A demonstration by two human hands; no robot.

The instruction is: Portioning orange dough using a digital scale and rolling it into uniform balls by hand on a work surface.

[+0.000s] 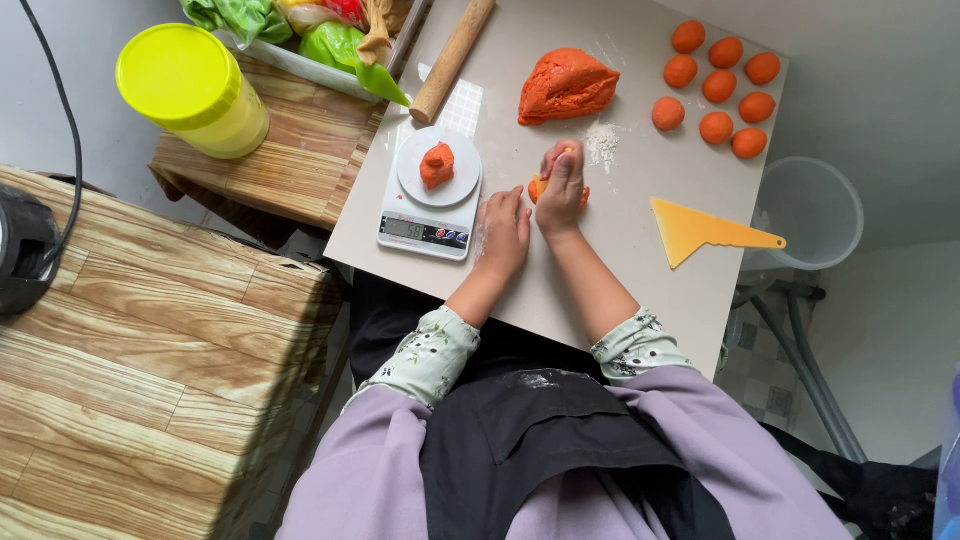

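**Portioning orange dough at a counter, seen from above**

The pale counter (620, 250) carries everything in the work area. Largest on it is the orange dough mass (566, 85), a rough, torn-edged lump lying far from the person, with a dusting of flour (601, 145) just beside it. A digital scale (430, 195) stands to the left, a small torn dough piece (437, 165) on its round white platform. A wooden rolling pin (455, 58) lies above the scale; a yellow plastic scraper (700, 232) lies to the right. Nine rolled dough balls (718, 88) sit in a cluster at the far right corner, smooth, matte and evenly sized.

The left hand (505, 232) rests flat on the counter, fingers loosely together, holding nothing. The right hand (560, 185) presses down on a dough portion (540, 188) between scale and flour, fingers curled and closed over it; only orange edges show beneath.

The portion appears soft, light and pliable, probably slightly tacky; it should deform under any pinch, so cupping it under the palm suits it better than gripping with fingertips.
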